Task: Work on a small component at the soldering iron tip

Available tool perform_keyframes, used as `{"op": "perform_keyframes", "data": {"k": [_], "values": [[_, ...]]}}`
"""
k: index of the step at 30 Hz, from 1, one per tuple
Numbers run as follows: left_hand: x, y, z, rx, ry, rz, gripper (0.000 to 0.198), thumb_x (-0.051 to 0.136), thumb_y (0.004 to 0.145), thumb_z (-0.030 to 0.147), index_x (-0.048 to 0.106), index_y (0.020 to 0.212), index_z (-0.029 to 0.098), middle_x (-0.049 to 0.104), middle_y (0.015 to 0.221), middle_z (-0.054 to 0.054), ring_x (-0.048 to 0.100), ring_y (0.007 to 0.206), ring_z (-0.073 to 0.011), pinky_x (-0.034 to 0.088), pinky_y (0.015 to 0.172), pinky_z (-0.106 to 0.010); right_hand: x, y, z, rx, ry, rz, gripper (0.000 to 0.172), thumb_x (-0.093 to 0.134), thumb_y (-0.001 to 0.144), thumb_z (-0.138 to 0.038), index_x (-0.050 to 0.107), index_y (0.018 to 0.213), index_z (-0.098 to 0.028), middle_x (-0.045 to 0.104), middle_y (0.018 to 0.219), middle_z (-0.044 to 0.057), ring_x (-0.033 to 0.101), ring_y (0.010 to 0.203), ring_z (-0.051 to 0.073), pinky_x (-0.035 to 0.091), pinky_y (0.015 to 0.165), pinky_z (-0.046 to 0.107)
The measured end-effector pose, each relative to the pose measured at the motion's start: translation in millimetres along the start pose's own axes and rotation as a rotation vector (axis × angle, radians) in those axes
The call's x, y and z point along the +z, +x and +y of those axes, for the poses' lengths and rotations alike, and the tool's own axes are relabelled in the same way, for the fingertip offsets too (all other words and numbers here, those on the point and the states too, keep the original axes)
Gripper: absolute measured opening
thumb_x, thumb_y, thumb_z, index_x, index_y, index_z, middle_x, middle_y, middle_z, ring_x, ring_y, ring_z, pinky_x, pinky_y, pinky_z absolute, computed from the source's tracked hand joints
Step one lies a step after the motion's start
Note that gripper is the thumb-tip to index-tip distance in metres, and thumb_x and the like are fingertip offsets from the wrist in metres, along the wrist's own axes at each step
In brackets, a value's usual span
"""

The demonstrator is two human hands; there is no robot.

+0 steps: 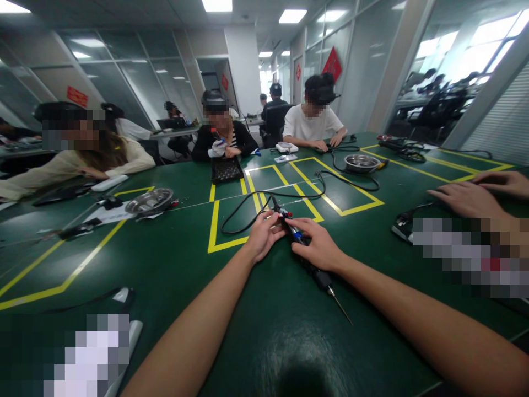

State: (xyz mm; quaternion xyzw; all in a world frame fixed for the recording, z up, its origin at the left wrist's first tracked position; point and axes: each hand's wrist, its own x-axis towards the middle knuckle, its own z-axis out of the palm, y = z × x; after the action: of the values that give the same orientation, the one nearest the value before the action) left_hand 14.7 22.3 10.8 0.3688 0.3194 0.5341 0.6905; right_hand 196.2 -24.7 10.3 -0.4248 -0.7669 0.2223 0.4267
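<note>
A black electric screwdriver with a blue ring and a red part lies slantwise on the green table, its long thin bit pointing towards me at the lower right. My right hand is closed over the middle of its body from the right side. At the far, cord end, my left hand has its thumb and forefinger pinched by the red part; the other fingers are curled. Exactly what the left fingertips grip is partly hidden. From that end a black cable loops away across the table.
Yellow tape marks out rectangles on the green table. Steel bowls stand left and right, with a black tray at the far edge. At right rest another person's hands; several people sit around the table.
</note>
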Motion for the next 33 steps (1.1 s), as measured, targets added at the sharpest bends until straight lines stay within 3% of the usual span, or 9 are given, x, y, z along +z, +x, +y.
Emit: {"op": "perform_keyframes", "data": {"k": [3, 8, 17, 33], "values": [[-3.3, 0, 0, -0.031, -0.019, -0.061, 0.024, 0.073, 0.085, 0.027, 0.064, 0.103, 0.014, 0.073, 0.107, -0.012, 0.071, 0.097, -0.0214, 0.055, 0.092, -0.039, 0, 0, -1, 0.0, -0.007, -0.011, 0.067, 0.068, 0.073, -0.014, 0.062, 0.139, -0.025, 0.06, 0.133, 0.01, 0.06, 0.122, 0.026, 0.046, 0.11, 0.045], [-7.7, 3, -3, -0.024, -0.02, -0.052, 0.02, 0.071, 0.087, 0.026, 0.069, 0.101, 0.013, 0.074, 0.104, -0.011, 0.071, 0.097, -0.0202, 0.054, 0.096, -0.039, 0, 0, -2, -0.007, 0.0, -0.043, 0.067, 0.068, 0.075, -0.013, 0.06, 0.141, -0.027, 0.058, 0.135, 0.009, 0.058, 0.125, 0.026, 0.043, 0.112, 0.047], [-7.6, 1, -1, -0.038, -0.044, -0.061, 0.019, 0.07, 0.088, 0.024, 0.07, 0.103, 0.012, 0.075, 0.107, -0.012, 0.071, 0.099, -0.0204, 0.055, 0.095, -0.038, -1, 0, -1, -0.033, 0.011, -0.072, 0.065, 0.068, 0.079, -0.016, 0.057, 0.143, -0.021, 0.057, 0.137, 0.012, 0.056, 0.127, 0.026, 0.04, 0.114, 0.046], [-10.9, 3, -3, -0.034, -0.051, -0.061, 0.018, 0.071, 0.087, 0.022, 0.067, 0.102, 0.014, 0.074, 0.107, -0.011, 0.071, 0.1, -0.0199, 0.054, 0.097, -0.039, -2, -2, -2, -0.005, 0.026, -0.085, 0.061, 0.068, 0.084, -0.02, 0.057, 0.143, -0.027, 0.053, 0.141, 0.011, 0.052, 0.131, 0.026, 0.039, 0.115, 0.049]]}}
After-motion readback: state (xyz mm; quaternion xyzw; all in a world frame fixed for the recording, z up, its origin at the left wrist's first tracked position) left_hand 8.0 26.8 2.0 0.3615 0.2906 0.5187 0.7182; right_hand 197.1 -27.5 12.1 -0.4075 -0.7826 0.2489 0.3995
